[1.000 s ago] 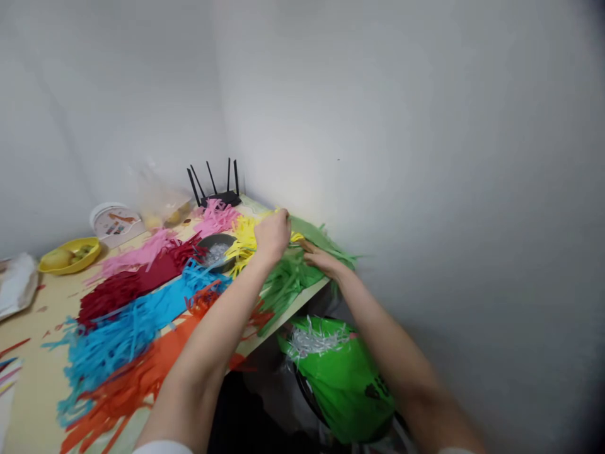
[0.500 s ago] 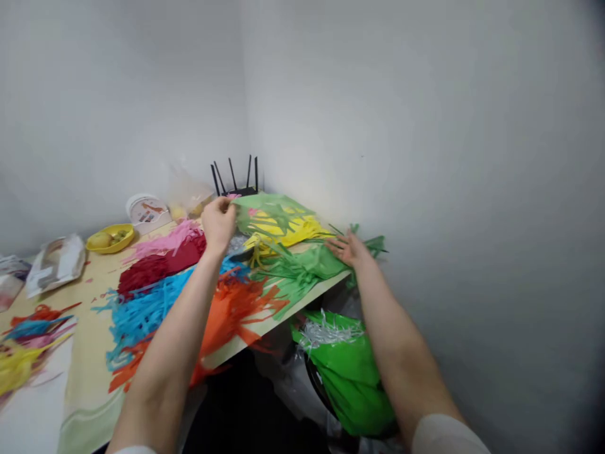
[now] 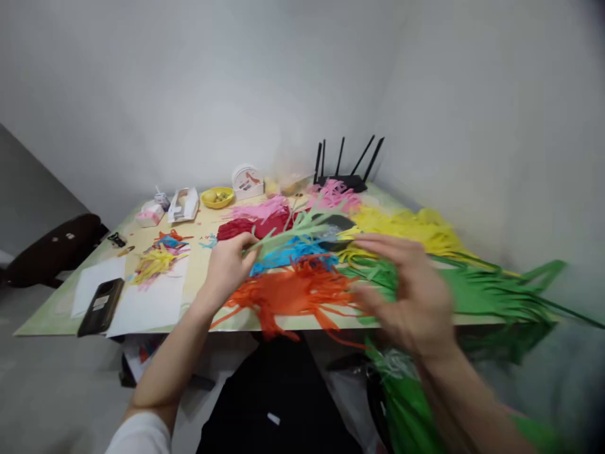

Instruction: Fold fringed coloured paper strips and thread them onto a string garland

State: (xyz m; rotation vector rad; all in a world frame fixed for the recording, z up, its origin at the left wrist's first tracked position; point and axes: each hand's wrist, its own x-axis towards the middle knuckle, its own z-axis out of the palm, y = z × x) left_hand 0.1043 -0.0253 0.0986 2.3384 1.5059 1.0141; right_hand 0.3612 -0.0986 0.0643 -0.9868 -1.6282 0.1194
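My left hand is closed on a light green fringed paper, whose loose strips trail to the right over the table. Over the table's right part, my right hand is open and a little blurred, thumb apart from the fingers, with nothing visible in it. Beside it lies a pile of green fringed paper, with yellow fringed paper behind. Orange fringed paper lies between my arms near the front edge. Farther back are blue strips, dark red paper and pink strips.
A black router with upright antennas stands in the back corner. Along the wall are a round white container, a yellow bowl and a white packet. At left, a phone lies by white sheets. A green bag sits below.
The view has turned left. My left hand has carried the light green paper away from the yellow and green piles towards the table's middle. My right hand has come off the green pile.
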